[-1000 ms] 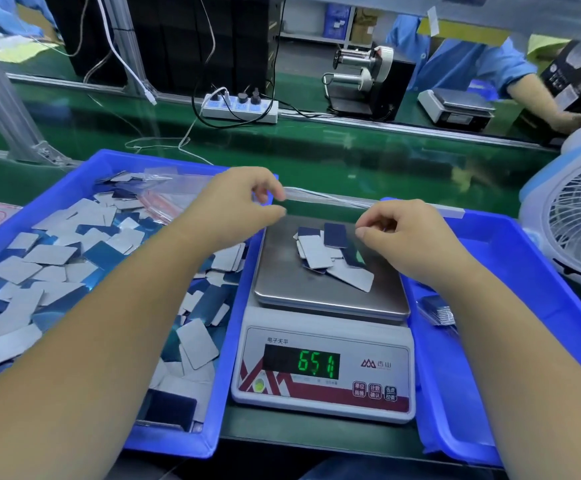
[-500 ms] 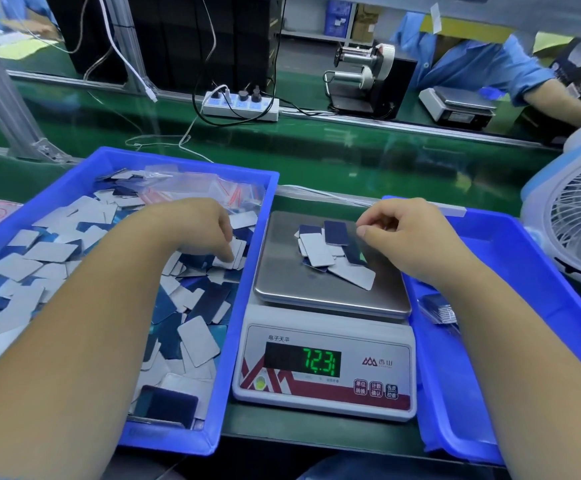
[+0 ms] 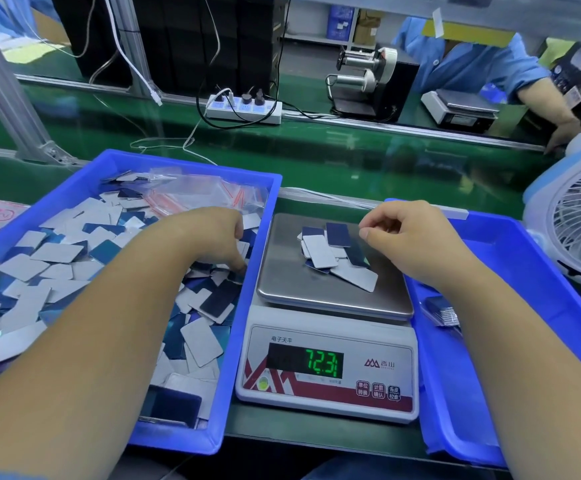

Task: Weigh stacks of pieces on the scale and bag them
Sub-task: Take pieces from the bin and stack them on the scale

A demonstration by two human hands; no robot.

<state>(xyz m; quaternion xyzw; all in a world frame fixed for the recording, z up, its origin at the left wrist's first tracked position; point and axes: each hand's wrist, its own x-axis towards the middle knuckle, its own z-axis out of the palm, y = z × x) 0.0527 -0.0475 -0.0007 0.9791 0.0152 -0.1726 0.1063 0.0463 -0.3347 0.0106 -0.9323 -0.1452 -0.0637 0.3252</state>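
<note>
Scale (image 3: pixel 327 365) at 6 o'clock — display reads 72.3, label "电子天平". Pieces (image 3: pixel 337 256) lie piled on its pan. Left hand (image 3: pixel 209 237), fingers curled, digs into the 9 o'clock bin (image 3: pixel 251 271); grasp cannot be told. Right hand (image 3: pixel 403 237) hovers loosely curled, holding nothing.

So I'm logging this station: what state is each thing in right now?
scale: on, reads 72.31
pieces: loose pile on the pan
left bin: full of loose pieces
left hand: fingers down among the bin's pieces
right hand: curled above the pan
</note>
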